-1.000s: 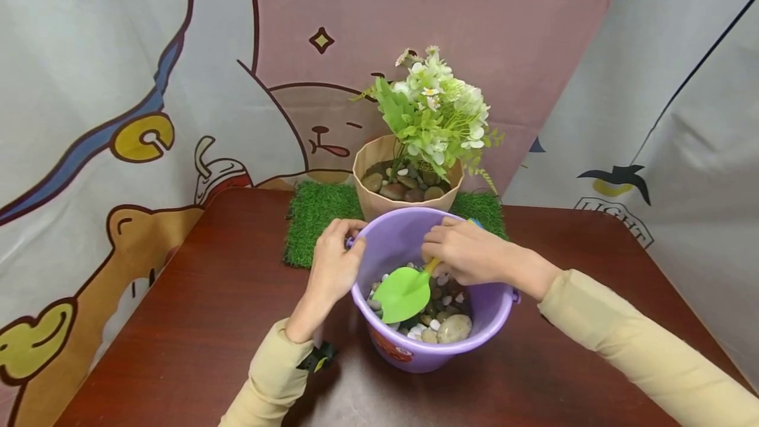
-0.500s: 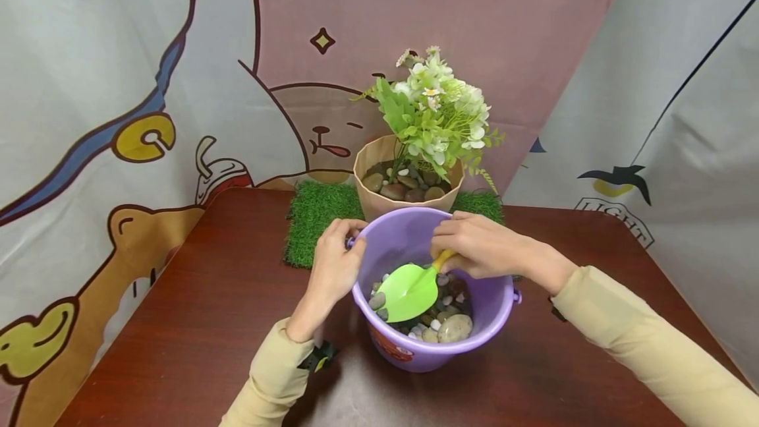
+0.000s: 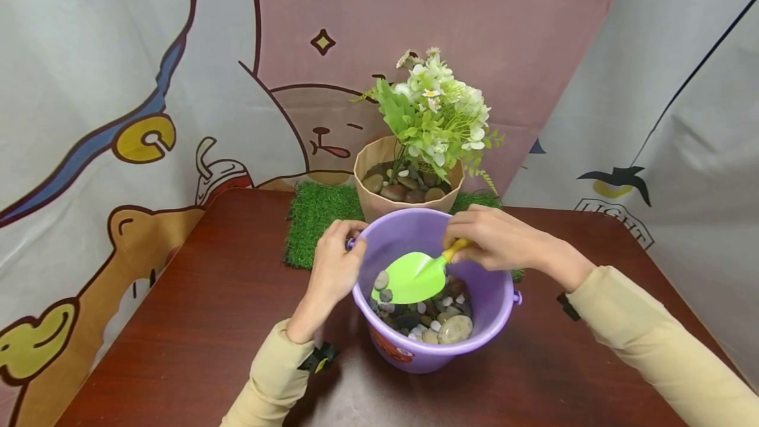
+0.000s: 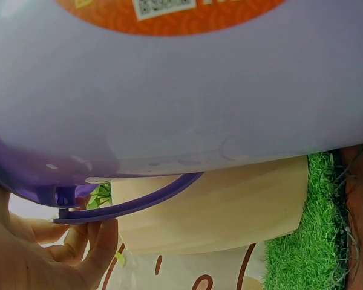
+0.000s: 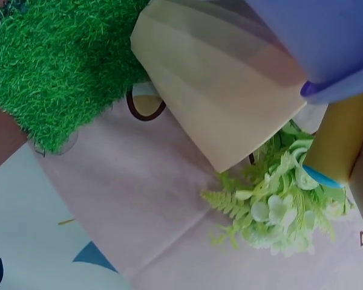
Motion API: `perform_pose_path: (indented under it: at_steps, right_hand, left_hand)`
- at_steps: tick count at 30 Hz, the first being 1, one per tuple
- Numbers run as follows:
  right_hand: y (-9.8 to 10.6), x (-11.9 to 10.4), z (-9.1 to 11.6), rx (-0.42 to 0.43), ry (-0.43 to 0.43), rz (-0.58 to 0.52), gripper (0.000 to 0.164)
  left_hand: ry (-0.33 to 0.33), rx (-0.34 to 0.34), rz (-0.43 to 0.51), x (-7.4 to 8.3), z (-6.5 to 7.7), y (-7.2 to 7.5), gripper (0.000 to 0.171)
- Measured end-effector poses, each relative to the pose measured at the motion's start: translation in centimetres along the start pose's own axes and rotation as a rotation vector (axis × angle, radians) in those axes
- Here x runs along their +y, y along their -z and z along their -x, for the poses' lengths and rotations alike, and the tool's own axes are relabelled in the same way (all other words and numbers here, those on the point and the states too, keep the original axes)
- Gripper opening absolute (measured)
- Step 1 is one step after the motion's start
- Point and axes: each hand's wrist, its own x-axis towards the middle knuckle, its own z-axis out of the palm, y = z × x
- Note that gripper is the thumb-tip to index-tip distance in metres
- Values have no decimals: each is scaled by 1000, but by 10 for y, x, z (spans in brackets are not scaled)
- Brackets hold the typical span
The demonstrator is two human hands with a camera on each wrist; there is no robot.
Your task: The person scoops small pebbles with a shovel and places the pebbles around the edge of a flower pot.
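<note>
A purple bucket (image 3: 498,321) with pebbles (image 3: 439,315) in its bottom stands on the table. My left hand (image 3: 337,265) grips its left rim beside the handle knob; in the left wrist view the fingers reach the bucket's handle (image 4: 133,205). My right hand (image 3: 498,237) holds a toy shovel (image 3: 415,279) by its yellow handle (image 5: 342,136). The shovel's green blade is tilted inside the bucket, above the pebbles. Two small grey stones (image 3: 382,285) lie at the blade's tip.
Right behind the bucket, a beige flowerpot (image 3: 409,199) with white flowers (image 3: 439,107) and stones stands on an artificial grass mat (image 3: 320,219). A printed cloth (image 3: 474,12) hangs behind the brown table (image 3: 207,321).
My right hand has drawn the shovel up and to the right, lifting its blade from the pebbles with small stones at the tip. My left hand stays at the rim.
</note>
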Motion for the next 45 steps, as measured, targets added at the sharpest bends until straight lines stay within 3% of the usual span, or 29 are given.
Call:
perform_pose_path:
  at_steps: [9, 15, 23, 32, 41, 45]
  right_hand:
    - [15, 15, 4, 81, -61, 49, 17]
    - [25, 24, 4, 91, -166, 83, 12]
    - [36, 28, -7, 44, -391, 104, 4]
    - [43, 33, -29, -20, -596, 165, 10]
    - [44, 37, -51, -79, -651, 188, 9]
    - [44, 37, -63, -120, -675, 200, 19]
  left_hand:
    - [-2, 4, -6, 0, 0, 0, 22]
    - [-1, 2, -10, 0, 0, 0, 23]
    - [6, -2, -9, 0, 0, 0, 23]
    - [8, -2, -8, 0, 1, -1, 23]
    - [3, 4, -12, -1, 1, -1, 23]
    - [5, 4, -13, -1, 1, -1, 23]
